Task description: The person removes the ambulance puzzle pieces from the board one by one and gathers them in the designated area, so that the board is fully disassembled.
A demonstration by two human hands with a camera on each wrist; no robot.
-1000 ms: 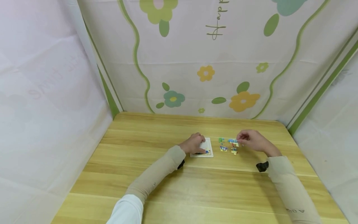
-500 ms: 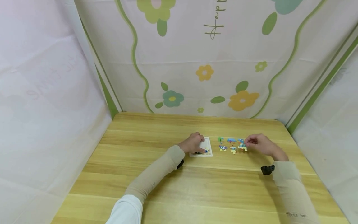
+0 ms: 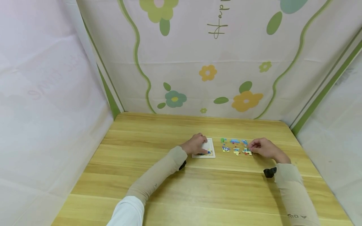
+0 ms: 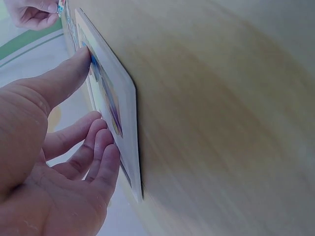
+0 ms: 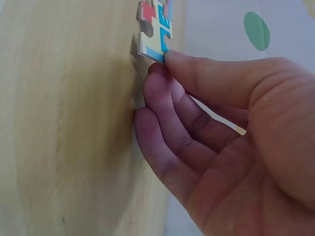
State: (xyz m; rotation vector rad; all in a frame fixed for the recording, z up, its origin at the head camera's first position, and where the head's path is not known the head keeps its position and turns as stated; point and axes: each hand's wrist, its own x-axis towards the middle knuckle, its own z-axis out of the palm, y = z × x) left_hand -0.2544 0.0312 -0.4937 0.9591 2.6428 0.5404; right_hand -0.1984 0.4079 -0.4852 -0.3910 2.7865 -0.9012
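Note:
My right hand (image 3: 265, 148) pinches a jigsaw piece (image 5: 152, 38) between thumb and fingertips, at the right end of the loose pieces. The piece is yellowish with blue and red print; in the right wrist view it stands tilted close over the table. My left hand (image 3: 195, 145) rests on a white puzzle tray (image 3: 214, 155), thumb and fingers spread apart. In the left wrist view, the thumb (image 4: 74, 73) touches the printed part of the tray and the other fingertips touch its surface. Part of the tray lies hidden under this hand.
Several loose jigsaw pieces lie in two rows right of the tray, among them a green one (image 3: 223, 141), a blue one (image 3: 234, 141) and a purple one (image 3: 225, 149). The wooden table (image 3: 181, 194) meets patterned cloth walls (image 3: 181, 56) at the back and sides.
My right hand has carried the jigsaw piece rightward and toward me, from over the back row to the right end of the front row. The left hand has stayed on the tray.

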